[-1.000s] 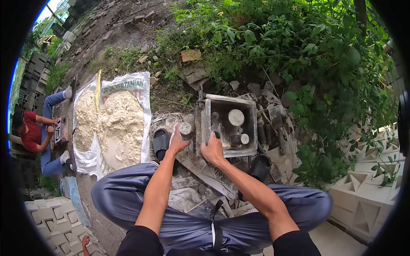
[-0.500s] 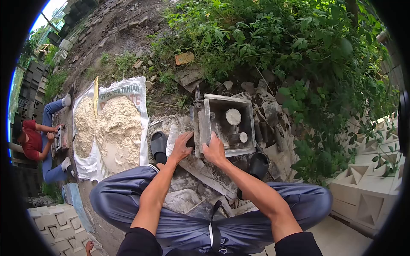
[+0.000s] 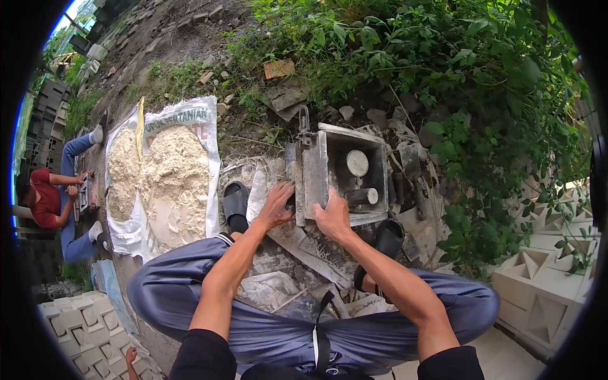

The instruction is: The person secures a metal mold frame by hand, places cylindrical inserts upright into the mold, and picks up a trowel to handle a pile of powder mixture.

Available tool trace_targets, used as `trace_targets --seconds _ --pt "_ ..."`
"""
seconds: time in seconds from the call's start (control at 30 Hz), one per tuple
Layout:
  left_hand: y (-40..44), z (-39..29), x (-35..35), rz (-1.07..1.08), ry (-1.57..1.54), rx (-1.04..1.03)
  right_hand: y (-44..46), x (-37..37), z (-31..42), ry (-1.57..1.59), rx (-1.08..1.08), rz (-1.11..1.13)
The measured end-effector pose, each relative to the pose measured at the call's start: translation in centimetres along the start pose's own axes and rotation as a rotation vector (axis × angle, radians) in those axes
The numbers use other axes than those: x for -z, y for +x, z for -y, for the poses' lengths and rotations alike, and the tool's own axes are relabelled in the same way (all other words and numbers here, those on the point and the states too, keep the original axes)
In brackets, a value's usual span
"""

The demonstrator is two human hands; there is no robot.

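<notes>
A grey, box-shaped metal mould [image 3: 386, 171] stands on the ground between my feet, its open top facing me. Inside it are two round-ended cylinders, an upper one [image 3: 357, 163] and a lower one [image 3: 362, 196]. My right hand [image 3: 332, 215] grips the mould's near left wall, thumb raised over the edge; the other fingers are partly hidden. At the mould's left side, my left hand [image 3: 277, 206] has its fingers stretched towards the outer side plate [image 3: 296, 171], at or touching its edge. A metal latch [image 3: 305, 120] sticks up at the far left corner.
Pale, crumbly powder [image 3: 174, 171] lies on a white sack [image 3: 212, 142] to the left. Beyond it, a person in a red shirt [image 3: 45, 202] works with both hands. Patterned blocks [image 3: 538, 269] stand at right. Green plants [image 3: 468, 82] grow behind the mould.
The mould appears a little farther right in view, along with my right hand. My left hand has come slightly up and right, closer to the side plate.
</notes>
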State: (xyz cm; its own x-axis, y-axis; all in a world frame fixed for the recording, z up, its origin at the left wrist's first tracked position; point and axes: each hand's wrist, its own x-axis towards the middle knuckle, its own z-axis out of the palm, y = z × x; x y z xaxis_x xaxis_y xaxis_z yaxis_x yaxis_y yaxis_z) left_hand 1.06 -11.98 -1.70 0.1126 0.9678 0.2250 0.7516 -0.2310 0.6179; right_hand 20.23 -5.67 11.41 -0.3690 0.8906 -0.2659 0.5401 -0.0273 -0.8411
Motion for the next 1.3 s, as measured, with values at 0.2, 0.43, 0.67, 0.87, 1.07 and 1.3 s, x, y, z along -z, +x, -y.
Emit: trace_targets --seconds 0.2,0.43,0.67,0.87,1.07,1.3 --pt "1.2 -0.3 -0.3 -0.096 -0.143 0.110 0.5 0.6 -1.4 0.040 0.008 -0.022" --pt "-0.6 -1.2 -4.4 0.032 -0.058 -0.053 0.8 1.3 -1.5 0.092 0.083 -0.082" --pt "-0.8 -1.4 -4.2 -0.064 -0.119 0.116 1.6 0.2 -1.4 -0.020 0.020 -0.091" --pt "0.9 0.8 -4.0 -0.037 -0.103 -0.051 1.5 -1.0 -2.0 -0.059 0.058 -0.118" --pt "0.8 1.3 -4.3 0.013 -0.102 0.055 0.8 -0.6 -0.7 -0.055 0.035 -0.127" --pt "-0.6 2.1 -1.2 0.037 -0.185 0.288 0.0 -0.3 0.2 -0.218 -0.074 -0.095"
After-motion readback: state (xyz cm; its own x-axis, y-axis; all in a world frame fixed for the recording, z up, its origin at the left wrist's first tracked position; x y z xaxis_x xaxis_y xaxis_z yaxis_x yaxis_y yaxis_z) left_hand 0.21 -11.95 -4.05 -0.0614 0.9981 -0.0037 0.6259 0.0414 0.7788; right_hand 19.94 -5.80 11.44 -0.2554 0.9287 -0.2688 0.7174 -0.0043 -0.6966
